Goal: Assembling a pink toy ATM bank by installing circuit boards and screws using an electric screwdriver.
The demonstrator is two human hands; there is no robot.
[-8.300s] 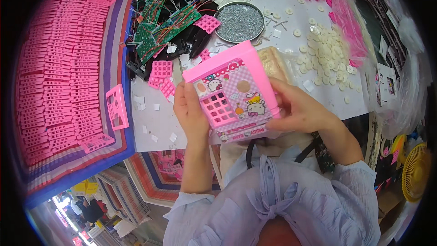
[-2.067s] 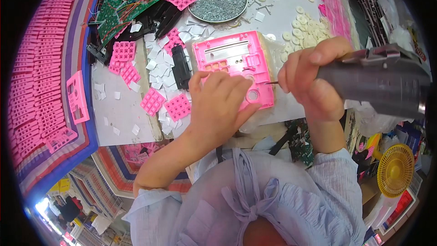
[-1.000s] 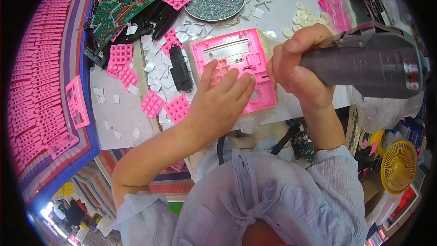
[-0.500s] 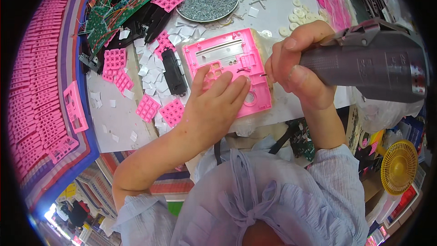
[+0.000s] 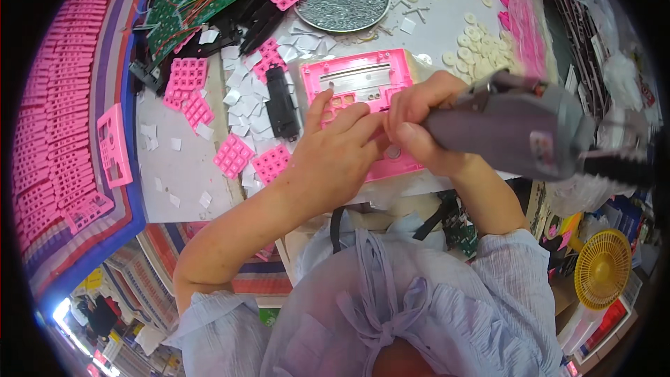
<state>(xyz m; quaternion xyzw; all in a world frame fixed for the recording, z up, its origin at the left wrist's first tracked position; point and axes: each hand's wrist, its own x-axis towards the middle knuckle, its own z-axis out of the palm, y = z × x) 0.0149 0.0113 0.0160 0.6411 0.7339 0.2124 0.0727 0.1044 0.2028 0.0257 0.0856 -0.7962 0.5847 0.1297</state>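
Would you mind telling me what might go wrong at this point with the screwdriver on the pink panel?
1. The left hand lies flat on the pink panel with its fingers right beside the tip of the grey electric screwdriver, so a slip could catch a finger.
2. The tip is hidden under the right hand, so it may sit off the screw.
3. The panel lies near the table edge and might shift under pressure.

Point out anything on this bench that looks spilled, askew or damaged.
Nothing looks damaged. The white paper squares lie strewn loose across the table around the black part, and the pink keypad pieces sit at mixed angles. The pink panel lies flat under the left hand and the right hand gripping the grey power screwdriver.
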